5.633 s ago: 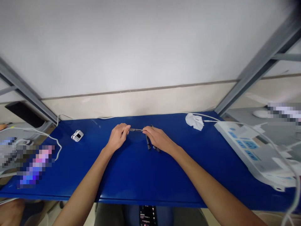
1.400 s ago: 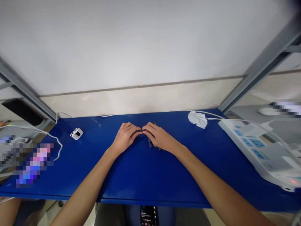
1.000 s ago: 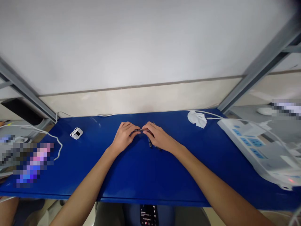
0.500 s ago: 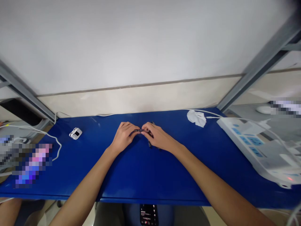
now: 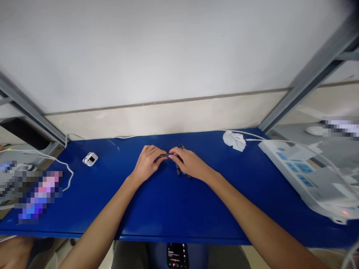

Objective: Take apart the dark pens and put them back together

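Observation:
My left hand (image 5: 147, 163) and my right hand (image 5: 188, 163) meet over the middle of the blue table (image 5: 168, 201). Between their fingertips they pinch a thin dark pen (image 5: 166, 155), held level just above the table. My fingers hide most of it. Two more dark pens (image 5: 178, 170) lie on the table under my right hand, partly covered by it.
A small white device (image 5: 90, 159) lies at the left, with a white cable (image 5: 56, 162) beyond it. A crumpled white tissue (image 5: 235, 141) sits at the back right. A white power strip (image 5: 308, 175) fills the right side. A phone (image 5: 176, 256) shows below the table's front edge.
My hands have drawn closer together since 5.6 s ago, so less of the pen shows between them. Over the last second they have hardly moved.

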`<state>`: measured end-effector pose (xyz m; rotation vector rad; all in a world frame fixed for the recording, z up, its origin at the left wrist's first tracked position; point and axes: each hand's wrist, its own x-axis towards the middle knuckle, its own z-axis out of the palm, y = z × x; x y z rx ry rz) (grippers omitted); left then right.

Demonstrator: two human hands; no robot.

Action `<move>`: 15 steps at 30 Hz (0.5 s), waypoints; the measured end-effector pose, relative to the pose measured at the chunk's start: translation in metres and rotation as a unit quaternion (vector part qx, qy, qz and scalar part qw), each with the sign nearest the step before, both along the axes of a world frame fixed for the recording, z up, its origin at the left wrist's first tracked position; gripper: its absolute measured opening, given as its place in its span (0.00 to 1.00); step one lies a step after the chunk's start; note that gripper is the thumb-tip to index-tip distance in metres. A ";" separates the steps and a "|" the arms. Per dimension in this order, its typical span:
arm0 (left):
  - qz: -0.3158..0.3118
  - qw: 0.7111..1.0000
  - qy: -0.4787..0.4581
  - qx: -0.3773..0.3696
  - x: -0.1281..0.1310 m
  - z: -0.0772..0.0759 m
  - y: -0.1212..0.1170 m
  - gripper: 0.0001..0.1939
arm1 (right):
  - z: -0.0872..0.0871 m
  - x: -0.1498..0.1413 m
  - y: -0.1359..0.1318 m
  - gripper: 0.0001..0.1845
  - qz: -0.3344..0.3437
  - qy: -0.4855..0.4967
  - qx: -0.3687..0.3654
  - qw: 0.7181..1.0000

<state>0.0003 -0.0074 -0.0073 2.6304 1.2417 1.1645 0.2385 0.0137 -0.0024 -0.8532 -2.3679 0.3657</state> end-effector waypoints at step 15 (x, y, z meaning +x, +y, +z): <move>0.000 1.000 0.001 0.001 0.000 -0.001 0.000 0.08 | 0.002 0.000 0.000 0.13 0.007 -0.026 0.023 0.999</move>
